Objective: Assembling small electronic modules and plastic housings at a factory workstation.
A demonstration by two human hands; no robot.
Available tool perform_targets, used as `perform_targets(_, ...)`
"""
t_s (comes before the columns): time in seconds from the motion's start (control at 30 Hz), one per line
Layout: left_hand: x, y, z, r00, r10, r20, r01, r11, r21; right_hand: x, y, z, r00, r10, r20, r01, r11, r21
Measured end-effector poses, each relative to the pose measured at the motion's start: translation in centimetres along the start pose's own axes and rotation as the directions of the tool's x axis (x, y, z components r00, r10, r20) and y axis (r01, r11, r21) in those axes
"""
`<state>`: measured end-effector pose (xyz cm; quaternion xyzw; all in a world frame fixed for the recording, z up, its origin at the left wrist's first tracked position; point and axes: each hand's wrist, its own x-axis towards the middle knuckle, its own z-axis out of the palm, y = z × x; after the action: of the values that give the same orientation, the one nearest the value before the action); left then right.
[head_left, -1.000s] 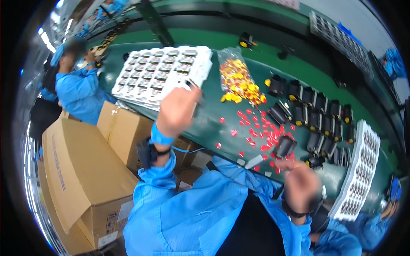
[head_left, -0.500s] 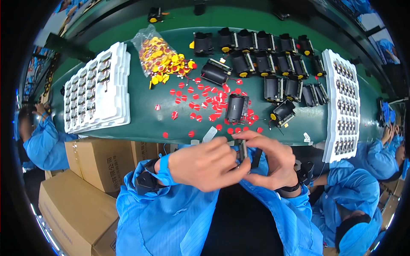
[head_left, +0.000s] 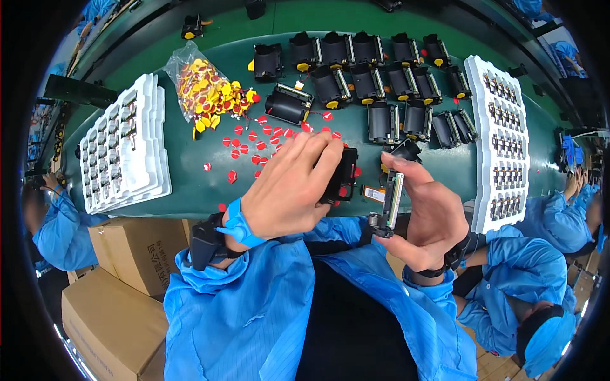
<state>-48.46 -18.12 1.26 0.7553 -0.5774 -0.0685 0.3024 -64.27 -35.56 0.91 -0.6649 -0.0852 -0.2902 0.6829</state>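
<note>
My left hand [head_left: 289, 187] grips a black plastic housing [head_left: 343, 174] with a red dot on it, just above the near edge of the green table [head_left: 190, 184]. My right hand [head_left: 426, 216] holds a small grey-and-black mechanism [head_left: 386, 206] upright, close beside the housing. Several black housings [head_left: 375, 70] lie in rows further back. Small red round stickers [head_left: 254, 143] are scattered on the table in front of my left hand.
A clear bag of yellow and red parts [head_left: 206, 89] lies at the back left. White trays of small parts stand at the left [head_left: 124, 146] and right [head_left: 505, 133]. Cardboard boxes [head_left: 121, 298] sit below left. Other people in blue coats are at both sides.
A second ago my left hand reached toward the left tray. Both hands have since come together near the table edge, and now they hold the housing and the mechanism slightly apart.
</note>
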Motion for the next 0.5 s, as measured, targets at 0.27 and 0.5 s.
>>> perform_targets(0.27,-0.2,1.9,-1.7,0.996,0.061,-0.061,-0.059,0.998,0.026,1.7,0.1,0.2,0.986,-0.071,0.150,0.101,0.974,-0.204)
perform_targets(0.5,-0.1,2.2,-2.4,0.996,0.089,0.006,-0.089,0.990,0.111,2.3,-0.5,-0.1,0.965,-0.003,0.261,0.091,0.941,-0.325)
